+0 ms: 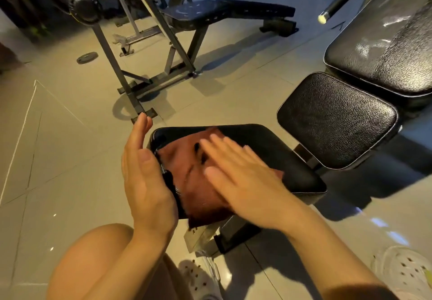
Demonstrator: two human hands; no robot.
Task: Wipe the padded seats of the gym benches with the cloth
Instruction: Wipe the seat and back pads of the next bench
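Observation:
A reddish-brown cloth (pixel 198 189) lies spread over the near left part of a black padded seat (pixel 268 150) low in front of me. My right hand (pixel 243 178) lies flat on the cloth with straight fingers, blurred by motion. My left hand (pixel 142 173) stands upright with straight fingers against the pad's left edge, its palm touching the side. A second black padded seat (pixel 336 119) sits just to the right, and a long black back pad (pixel 388 42) rises behind it at the far right.
Another black bench (pixel 224 11) on a grey steel frame (pixel 117 65) stands at the back. A small weight plate (pixel 87 57) lies on the tiled floor at the left. A bar end (pixel 323 17) hangs at the upper right. My knee and white perforated shoes (pixel 406 274) are at the bottom.

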